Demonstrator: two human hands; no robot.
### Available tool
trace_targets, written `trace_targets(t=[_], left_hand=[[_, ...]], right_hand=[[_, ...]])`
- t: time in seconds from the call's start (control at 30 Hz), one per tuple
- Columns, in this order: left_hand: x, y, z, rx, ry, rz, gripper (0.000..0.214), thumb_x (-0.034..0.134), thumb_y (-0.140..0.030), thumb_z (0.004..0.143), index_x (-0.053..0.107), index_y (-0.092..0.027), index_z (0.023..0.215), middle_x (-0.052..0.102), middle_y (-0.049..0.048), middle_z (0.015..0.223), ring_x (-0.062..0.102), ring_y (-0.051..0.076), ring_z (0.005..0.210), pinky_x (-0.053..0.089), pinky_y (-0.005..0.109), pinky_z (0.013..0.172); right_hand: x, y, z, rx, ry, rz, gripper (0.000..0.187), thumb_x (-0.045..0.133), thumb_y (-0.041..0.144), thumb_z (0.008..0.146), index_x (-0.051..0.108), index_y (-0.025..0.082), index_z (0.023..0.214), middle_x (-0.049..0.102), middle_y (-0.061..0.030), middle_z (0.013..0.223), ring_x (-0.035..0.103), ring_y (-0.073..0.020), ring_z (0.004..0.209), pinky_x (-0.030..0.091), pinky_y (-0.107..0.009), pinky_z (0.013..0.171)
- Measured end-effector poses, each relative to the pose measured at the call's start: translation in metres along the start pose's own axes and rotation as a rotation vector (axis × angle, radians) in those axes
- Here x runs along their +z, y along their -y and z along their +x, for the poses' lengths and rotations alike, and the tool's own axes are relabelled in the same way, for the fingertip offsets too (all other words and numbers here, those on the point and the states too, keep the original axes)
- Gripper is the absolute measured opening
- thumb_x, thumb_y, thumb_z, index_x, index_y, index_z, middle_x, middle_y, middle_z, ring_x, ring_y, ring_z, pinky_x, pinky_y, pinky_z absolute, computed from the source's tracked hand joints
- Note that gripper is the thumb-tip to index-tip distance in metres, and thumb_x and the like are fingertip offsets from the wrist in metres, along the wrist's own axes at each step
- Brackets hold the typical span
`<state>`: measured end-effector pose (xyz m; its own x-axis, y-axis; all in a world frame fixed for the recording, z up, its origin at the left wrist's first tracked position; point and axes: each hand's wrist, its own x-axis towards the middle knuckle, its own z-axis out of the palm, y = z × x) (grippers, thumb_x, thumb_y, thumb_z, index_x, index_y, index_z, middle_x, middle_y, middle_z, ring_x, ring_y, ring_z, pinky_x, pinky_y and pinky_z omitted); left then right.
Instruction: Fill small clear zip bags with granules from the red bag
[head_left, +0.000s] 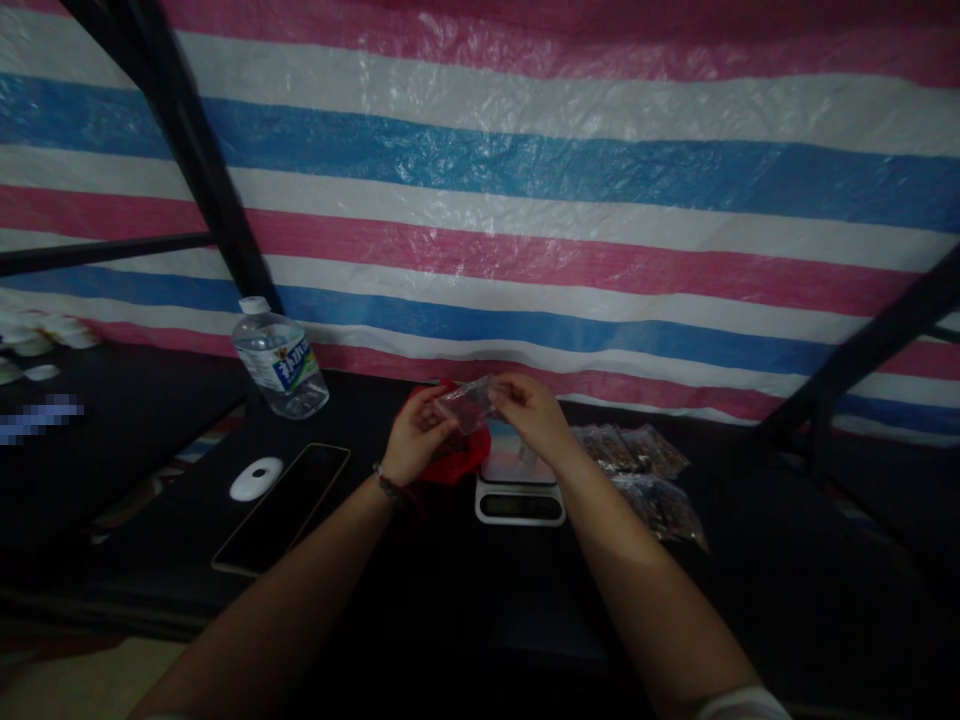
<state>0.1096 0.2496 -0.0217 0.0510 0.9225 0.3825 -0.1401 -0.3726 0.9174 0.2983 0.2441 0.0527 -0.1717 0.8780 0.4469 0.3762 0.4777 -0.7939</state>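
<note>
Between both hands a small clear plastic bag [466, 405] is stretched out, and it looks flat. My left hand [414, 432] pinches its left end, just over a red bag [459, 462] that has brownish bits inside. At the other end, the fingers of my right hand [531, 412] are closed on the bag's right edge. Below my right hand stands a white kitchen scale [520, 506] with a dark display; my wrist covers part of its plate. Right of the scale lie several filled clear packets [637, 450] with brown contents.
A large clear bottle [281, 365] with a white cap stands at the back left. A phone [283, 510] and a white oval object [256, 479] lie left of my left forearm. Striped plastic sheeting [525, 240] and slanted dark metal bars [191, 150] rise behind the black tabletop.
</note>
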Motion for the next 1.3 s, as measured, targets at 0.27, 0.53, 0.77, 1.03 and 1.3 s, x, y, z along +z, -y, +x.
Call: trace_targets(t=[0.27, 0.53, 0.77, 1.03, 1.3], left_hand=[[-0.004, 0.01, 0.004, -0.025, -0.098, -0.169, 0.029, 0.072, -0.038, 0.072, 0.062, -0.015, 0.087, 0.067, 0.0023, 0.077, 0.062, 0.012, 0.066, 0.052, 0.025, 0.066], [0.0, -0.001, 0.001, -0.1, -0.077, -0.098, 0.03, 0.071, -0.043, 0.072, 0.061, -0.015, 0.077, 0.062, -0.0008, 0.064, 0.055, 0.01, 0.053, 0.045, 0.021, 0.052], [0.006, -0.014, -0.002, -0.119, -0.072, -0.025, 0.031, 0.067, -0.047, 0.074, 0.057, -0.017, 0.077, 0.055, -0.0032, 0.058, 0.049, 0.009, 0.047, 0.039, 0.02, 0.046], [0.0, 0.002, 0.004, 0.067, -0.093, 0.18, 0.027, 0.057, -0.044, 0.082, 0.053, -0.018, 0.085, 0.058, -0.0003, 0.075, 0.055, 0.012, 0.066, 0.046, 0.025, 0.064], [-0.001, -0.002, -0.001, 0.017, -0.075, 0.144, 0.028, 0.061, -0.045, 0.079, 0.055, -0.017, 0.079, 0.056, -0.0021, 0.064, 0.051, 0.01, 0.054, 0.042, 0.021, 0.053]], right_hand=[[-0.003, 0.003, 0.0, -0.012, -0.009, -0.018, 0.019, 0.057, 0.032, 0.082, 0.066, 0.018, 0.072, 0.063, -0.0005, 0.066, 0.056, -0.0146, 0.063, 0.041, -0.025, 0.059], [-0.002, 0.003, 0.0, -0.043, -0.051, -0.078, 0.023, 0.056, 0.034, 0.083, 0.069, 0.018, 0.072, 0.064, -0.0012, 0.066, 0.057, -0.015, 0.063, 0.039, -0.025, 0.06], [-0.002, -0.004, 0.003, 0.01, -0.139, -0.086, 0.015, 0.058, 0.028, 0.08, 0.069, 0.018, 0.081, 0.068, -0.0026, 0.076, 0.06, -0.0165, 0.07, 0.044, -0.027, 0.067], [0.008, -0.007, 0.0, -0.006, -0.135, -0.112, 0.017, 0.056, 0.031, 0.083, 0.067, 0.018, 0.087, 0.068, -0.0027, 0.079, 0.061, -0.0162, 0.072, 0.044, -0.026, 0.067], [0.007, -0.003, -0.001, 0.021, -0.042, -0.276, 0.034, 0.053, 0.038, 0.087, 0.062, 0.019, 0.061, 0.057, 0.0009, 0.055, 0.052, -0.0136, 0.055, 0.03, -0.025, 0.053]])
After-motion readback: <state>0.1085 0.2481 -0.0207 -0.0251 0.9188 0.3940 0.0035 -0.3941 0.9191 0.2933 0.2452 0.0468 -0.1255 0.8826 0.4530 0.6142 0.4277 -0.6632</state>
